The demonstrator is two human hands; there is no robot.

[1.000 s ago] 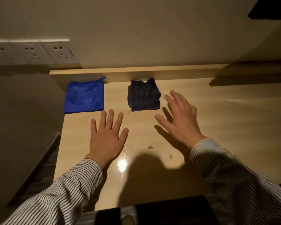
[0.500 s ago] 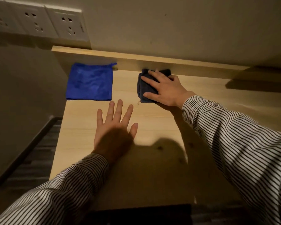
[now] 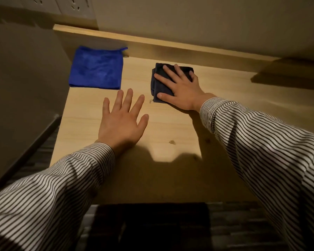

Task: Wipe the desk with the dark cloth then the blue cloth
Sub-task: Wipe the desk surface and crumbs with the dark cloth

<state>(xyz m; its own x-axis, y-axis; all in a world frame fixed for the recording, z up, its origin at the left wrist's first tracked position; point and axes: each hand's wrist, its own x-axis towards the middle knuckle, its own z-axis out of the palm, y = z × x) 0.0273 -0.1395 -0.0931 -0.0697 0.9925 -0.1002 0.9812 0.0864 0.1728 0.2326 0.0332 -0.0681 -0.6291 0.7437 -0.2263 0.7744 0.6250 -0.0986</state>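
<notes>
Seen from the head camera, a person's right hand [image 3: 181, 89] presses flat, fingers spread, on a folded dark cloth [image 3: 162, 89], a navy square with a loose thread at its near corner, lying toward the back of the pale wooden table [image 3: 170, 127]. The left hand [image 3: 122, 120] rests palm down on bare wood, fingers splayed, holding nothing. A bright blue cloth [image 3: 96, 69] with a hanging loop lies flat at the back left corner, its left side along the table's left edge. A raised wooden ledge [image 3: 170, 46] bounds the rear. Open wood stretches right of the dark cloth; the near strip lies in shadow.
</notes>
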